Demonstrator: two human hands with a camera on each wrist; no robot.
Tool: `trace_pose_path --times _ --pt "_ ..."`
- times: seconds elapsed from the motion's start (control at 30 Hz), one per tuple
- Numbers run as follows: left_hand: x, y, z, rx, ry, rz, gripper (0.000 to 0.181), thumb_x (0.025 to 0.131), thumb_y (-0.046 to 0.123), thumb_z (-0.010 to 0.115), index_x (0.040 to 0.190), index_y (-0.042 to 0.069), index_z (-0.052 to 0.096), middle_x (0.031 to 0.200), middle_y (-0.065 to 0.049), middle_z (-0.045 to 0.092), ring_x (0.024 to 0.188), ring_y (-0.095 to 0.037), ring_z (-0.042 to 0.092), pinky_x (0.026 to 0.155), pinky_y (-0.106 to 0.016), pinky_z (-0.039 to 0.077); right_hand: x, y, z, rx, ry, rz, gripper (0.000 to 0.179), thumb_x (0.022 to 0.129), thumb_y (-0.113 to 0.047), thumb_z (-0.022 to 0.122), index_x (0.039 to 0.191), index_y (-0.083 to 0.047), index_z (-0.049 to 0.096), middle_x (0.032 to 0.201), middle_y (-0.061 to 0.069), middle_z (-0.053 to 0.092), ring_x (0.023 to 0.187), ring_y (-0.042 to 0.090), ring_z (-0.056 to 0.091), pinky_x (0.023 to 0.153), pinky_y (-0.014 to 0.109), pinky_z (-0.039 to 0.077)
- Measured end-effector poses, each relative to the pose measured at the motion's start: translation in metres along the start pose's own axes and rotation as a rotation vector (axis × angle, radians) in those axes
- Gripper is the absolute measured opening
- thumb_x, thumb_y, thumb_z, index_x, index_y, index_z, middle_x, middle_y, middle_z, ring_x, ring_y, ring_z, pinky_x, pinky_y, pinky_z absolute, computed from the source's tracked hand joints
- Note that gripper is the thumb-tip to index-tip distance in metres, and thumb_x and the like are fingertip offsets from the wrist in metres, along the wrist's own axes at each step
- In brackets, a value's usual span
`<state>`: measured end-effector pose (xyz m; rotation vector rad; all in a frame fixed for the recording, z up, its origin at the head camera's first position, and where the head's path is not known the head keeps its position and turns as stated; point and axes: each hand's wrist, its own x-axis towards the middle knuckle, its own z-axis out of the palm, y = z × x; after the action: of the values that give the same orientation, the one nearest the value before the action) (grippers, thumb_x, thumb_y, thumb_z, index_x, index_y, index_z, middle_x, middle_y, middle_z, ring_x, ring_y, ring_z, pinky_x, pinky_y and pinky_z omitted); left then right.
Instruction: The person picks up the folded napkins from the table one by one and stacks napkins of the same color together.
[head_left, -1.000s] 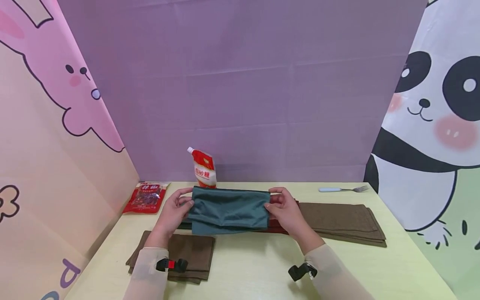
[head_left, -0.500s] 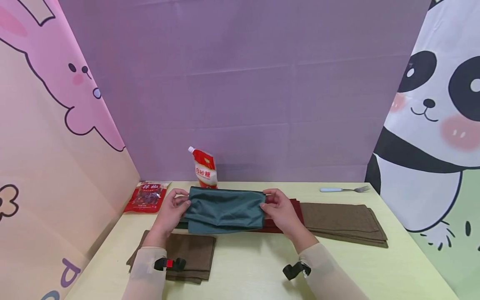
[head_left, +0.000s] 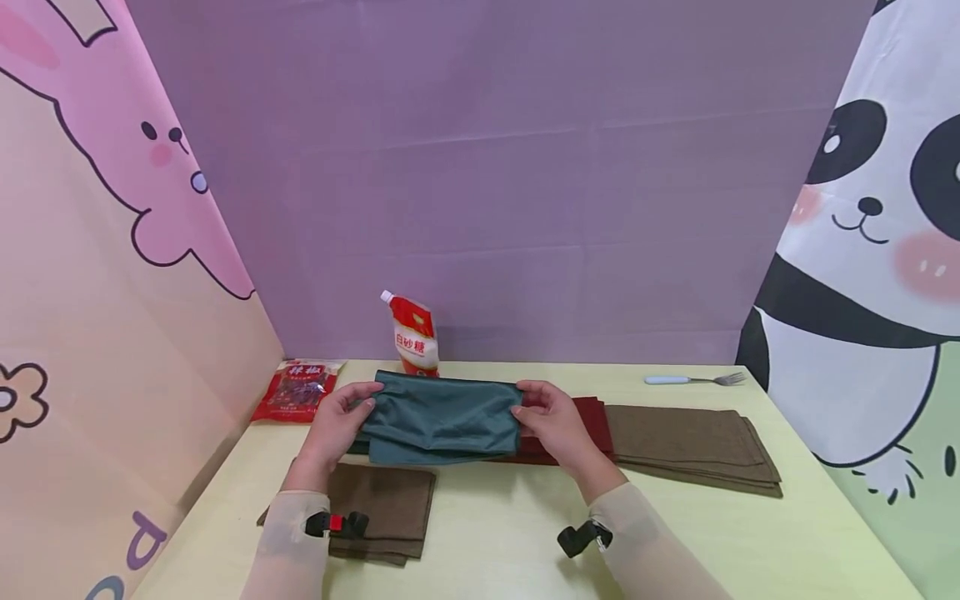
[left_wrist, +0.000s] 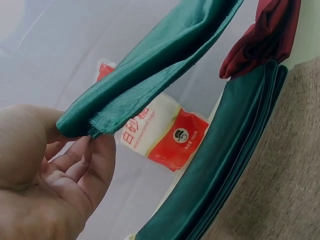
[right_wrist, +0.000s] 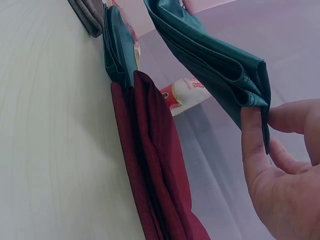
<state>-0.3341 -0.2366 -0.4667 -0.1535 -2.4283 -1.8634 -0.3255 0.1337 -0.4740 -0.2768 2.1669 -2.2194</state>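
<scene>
A folded teal cloth (head_left: pixel 446 417) is stretched between both hands above the table. My left hand (head_left: pixel 337 425) pinches its left end, thumb in front and fingers behind. At the other end, my right hand (head_left: pixel 555 425) pinches the cloth the same way. Folded layers show at the cloth's edge in the right wrist view. Below it in the left wrist view lies another folded green cloth (left_wrist: pixel 215 165), mostly hidden in the head view. Beside that is a folded dark red cloth (right_wrist: pixel 155 165), partly covered by my right hand in the head view.
A folded brown cloth (head_left: pixel 690 446) lies at the right, and another brown cloth (head_left: pixel 390 508) sits near my left forearm. Behind stand a red-and-white sugar pouch (head_left: pixel 416 337) and, further left, a red packet (head_left: pixel 296 392). A fork (head_left: pixel 693 379) lies at the back right.
Both hands have shifted slightly left with the teal cloth, uncovering more of the dark red cloth. Their pinch has stayed the same.
</scene>
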Motion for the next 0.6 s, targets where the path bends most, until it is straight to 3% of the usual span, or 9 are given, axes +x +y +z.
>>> trace_pose_path --times 0.3,0.47,0.6 --pt "0.0 -0.001 -0.008 -0.027 -0.026 -0.056 0.039 0.104 0.015 0.067 0.142 0.015 0.066 0.156 -0.011 0.05 0.137 -0.034 0.051 0.114 -0.054 0.042 0.005 0.002 0.009 -0.012 -0.004 0.012 0.05 0.099 0.003 0.069 0.147 -0.003 0.056 0.131 0.024 0.057 0.095 0.02 0.072 0.085 0.036 0.062" --pt "-0.002 -0.002 -0.011 -0.033 -0.058 -0.043 0.05 0.101 0.012 0.07 0.149 0.014 0.059 0.162 -0.013 0.042 0.143 -0.041 0.044 0.117 -0.057 0.037 0.008 0.006 0.015 -0.01 0.006 0.014 0.054 0.096 0.004 0.071 0.148 -0.004 0.056 0.136 0.021 0.055 0.093 0.018 0.071 0.083 0.032 0.062" --pt "-0.002 -0.004 -0.012 -0.038 -0.049 -0.013 0.052 0.101 0.006 0.069 0.151 0.011 0.056 0.163 -0.015 0.041 0.148 -0.044 0.036 0.121 -0.057 0.03 0.01 0.008 0.02 0.003 0.005 0.004 0.058 0.095 0.005 0.072 0.15 -0.002 0.054 0.141 0.022 0.052 0.089 0.015 0.069 0.084 0.032 0.061"
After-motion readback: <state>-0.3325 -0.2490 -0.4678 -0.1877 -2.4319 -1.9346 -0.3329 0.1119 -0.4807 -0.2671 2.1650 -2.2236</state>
